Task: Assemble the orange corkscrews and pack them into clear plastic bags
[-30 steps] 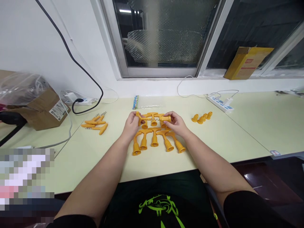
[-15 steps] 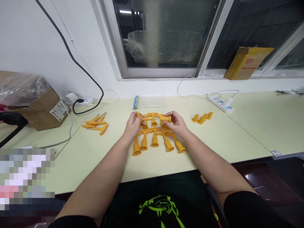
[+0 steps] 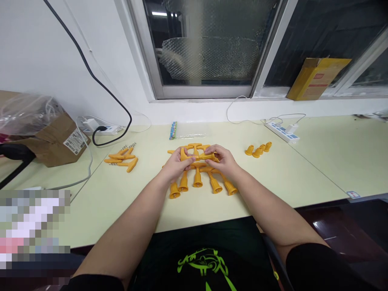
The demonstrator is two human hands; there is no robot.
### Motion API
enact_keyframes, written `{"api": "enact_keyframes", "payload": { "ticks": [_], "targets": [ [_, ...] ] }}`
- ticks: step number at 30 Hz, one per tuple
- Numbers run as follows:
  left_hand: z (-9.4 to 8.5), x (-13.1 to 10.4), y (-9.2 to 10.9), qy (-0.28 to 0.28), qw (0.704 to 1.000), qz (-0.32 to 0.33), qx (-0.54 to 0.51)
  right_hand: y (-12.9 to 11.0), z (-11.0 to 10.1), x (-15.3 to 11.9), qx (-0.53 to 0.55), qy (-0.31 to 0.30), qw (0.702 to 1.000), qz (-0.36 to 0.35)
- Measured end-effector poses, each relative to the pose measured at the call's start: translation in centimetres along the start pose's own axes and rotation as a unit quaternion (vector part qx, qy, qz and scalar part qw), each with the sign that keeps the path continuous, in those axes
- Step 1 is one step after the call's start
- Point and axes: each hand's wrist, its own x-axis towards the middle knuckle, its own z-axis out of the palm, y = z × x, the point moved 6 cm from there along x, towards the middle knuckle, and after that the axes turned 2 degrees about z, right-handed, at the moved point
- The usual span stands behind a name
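Note:
My left hand (image 3: 177, 165) is closed around the T-shaped handle of a yellow corkscrew (image 3: 184, 155). In my right hand (image 3: 223, 158) is a yellow bell-shaped sleeve (image 3: 208, 156), its narrow end meeting the corkscrew's shaft; the metal spiral is hidden inside it. Beneath and in front of the hands, several assembled yellow corkscrews (image 3: 197, 178) lie in two rows, partly covered by my fingers. Off to the left is a pile of T-handled corkscrews with bare spirals (image 3: 123, 157). Several loose yellow sleeves (image 3: 257, 151) stand at the right.
A clear plastic bag (image 3: 190, 131) with a colourful header lies behind the rows. Power strips sit at the back right (image 3: 281, 132) and back left. At the far left stands a cardboard box (image 3: 54, 137), with a black cable (image 3: 91, 68) hanging nearby.
The corkscrew's spiral, visible between my hands before, has gone into the sleeve. My hands have come closer together, the left one shifting right and slightly down.

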Motion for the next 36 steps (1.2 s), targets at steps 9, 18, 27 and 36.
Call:
{"api": "enact_keyframes", "payload": {
  "ticks": [9, 18, 27, 36],
  "targets": [
    [0.8, -0.8, 1.3, -0.017, 0.99, 0.12, 0.075, 1.9, 1.2, -0.7, 0.088, -0.044, 0.977, 0.188],
    [0.9, -1.0, 1.0, -0.033, 0.984, 0.129, 0.115, 1.7, 2.3, -1.0, 0.148, -0.104, 0.95, 0.256],
    [-0.4, -0.1, 1.6, 0.039, 0.988, 0.139, 0.06, 0.9, 0.7, -0.3, 0.103, -0.027, 0.985, 0.136],
    [0.9, -1.5, 1.9, -0.006, 0.969, 0.184, 0.163, 3.1, 2.1, -1.3, 0.165, -0.098, 0.911, 0.365]
  ]
}}
